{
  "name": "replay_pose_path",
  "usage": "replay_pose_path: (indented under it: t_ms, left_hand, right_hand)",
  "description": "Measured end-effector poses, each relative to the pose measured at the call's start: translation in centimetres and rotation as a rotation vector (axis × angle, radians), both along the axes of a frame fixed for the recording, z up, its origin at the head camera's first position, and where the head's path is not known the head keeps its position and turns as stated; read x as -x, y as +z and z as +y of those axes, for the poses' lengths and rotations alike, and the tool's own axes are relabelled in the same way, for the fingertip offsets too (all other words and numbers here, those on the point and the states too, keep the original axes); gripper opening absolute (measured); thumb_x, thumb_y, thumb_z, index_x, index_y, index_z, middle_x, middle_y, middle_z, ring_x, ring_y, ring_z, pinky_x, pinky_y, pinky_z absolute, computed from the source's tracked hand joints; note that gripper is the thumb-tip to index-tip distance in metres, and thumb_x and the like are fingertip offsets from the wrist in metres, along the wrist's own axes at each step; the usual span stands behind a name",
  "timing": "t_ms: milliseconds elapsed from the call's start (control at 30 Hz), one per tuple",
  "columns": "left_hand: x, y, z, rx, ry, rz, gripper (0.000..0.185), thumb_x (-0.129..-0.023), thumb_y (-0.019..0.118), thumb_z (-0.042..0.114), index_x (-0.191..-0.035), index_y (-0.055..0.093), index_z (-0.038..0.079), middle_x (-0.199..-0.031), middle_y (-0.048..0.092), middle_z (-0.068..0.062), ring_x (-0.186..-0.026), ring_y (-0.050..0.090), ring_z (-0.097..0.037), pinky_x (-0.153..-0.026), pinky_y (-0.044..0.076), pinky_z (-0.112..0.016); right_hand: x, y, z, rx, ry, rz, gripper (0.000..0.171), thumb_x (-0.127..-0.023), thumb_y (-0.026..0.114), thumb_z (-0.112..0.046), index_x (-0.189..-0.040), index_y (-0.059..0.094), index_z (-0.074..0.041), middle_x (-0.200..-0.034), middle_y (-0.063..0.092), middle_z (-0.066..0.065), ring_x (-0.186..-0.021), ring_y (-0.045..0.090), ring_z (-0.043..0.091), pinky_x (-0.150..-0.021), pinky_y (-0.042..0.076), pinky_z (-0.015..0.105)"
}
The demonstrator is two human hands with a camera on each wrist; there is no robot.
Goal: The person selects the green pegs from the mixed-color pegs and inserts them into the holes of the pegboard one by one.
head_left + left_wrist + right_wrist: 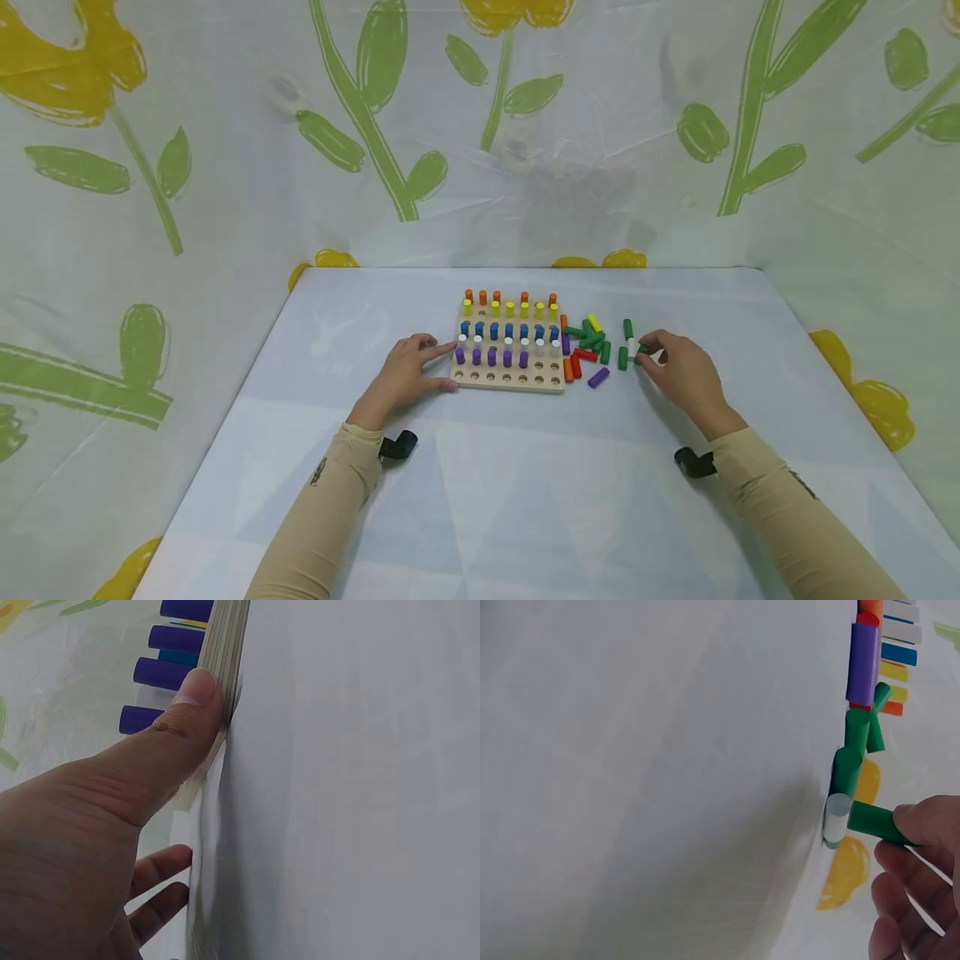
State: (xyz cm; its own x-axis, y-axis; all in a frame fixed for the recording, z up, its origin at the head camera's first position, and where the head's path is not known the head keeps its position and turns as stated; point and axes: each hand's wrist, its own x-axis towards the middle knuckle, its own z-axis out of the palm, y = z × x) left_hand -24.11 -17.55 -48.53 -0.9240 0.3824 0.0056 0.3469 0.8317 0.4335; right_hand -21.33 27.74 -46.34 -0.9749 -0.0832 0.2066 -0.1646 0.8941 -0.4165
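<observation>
Right hand [678, 367] pinching a green peg [874, 820] at its fingertips, white peg [837, 818] touching the held peg's far end, left hand [408, 371] relaxed, thumb bracing the wooden pegboard [510, 379] edge

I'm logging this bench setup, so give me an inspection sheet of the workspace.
Surface: pale table, covered.
Job's things: pegboard with orange, yellow, blue, white and purple pegs standing; front row of holes empty.
Clutter: loose pegs lying right of the board.
Hands: left hand touches the board's left edge; right hand pinches a green peg beside a white peg.
Cables: nothing seen.
Surroundings: floral sheet on the walls.
</observation>
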Motion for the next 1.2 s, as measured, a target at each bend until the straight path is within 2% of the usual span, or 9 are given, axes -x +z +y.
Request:
replay_pose_path:
  t_ms: [200,900,1200]
  left_hand:
    - [0.0,0.1,0.1,-0.012,0.001,-0.003,0.078,-0.083,0.081,0.05,-0.151,0.052,0.025,-0.143,0.046,-0.018,-0.133,0.04,-0.042,-0.115,0.03,-0.055]
    - [0.2,-0.2,0.1,-0.012,0.03,-0.03,0.079,-0.082,0.081,0.051,-0.151,0.051,0.027,-0.144,0.045,-0.017,-0.134,0.039,-0.04,-0.115,0.031,-0.055]
    - [0.1,-0.1,0.2,-0.012,0.04,-0.048,0.08,-0.082,0.08,0.052,-0.152,0.05,0.029,-0.145,0.044,-0.016,-0.134,0.038,-0.039,-0.115,0.032,-0.055]
  right_hand:
    - [-0.2,0.3,-0.3,-0.005,0.017,0.014,0.024,-0.095,0.07,-0.012,-0.117,0.068,-0.002,-0.101,0.071,0.013,-0.089,0.06,0.029,-0.072,0.051,0.043]
    - [-0.4,0.7,-2.5,-0.033,0.064,-0.024,0.026,-0.093,0.074,-0.013,-0.117,0.068,-0.004,-0.103,0.071,0.013,-0.088,0.06,0.026,-0.073,0.053,0.041]
    - [-0.4,0.5,-3.3,-0.01,0.1,-0.03,0.026,-0.093,0.075,-0.015,-0.116,0.069,-0.004,-0.101,0.071,0.011,-0.087,0.059,0.026,-0.071,0.052,0.038]
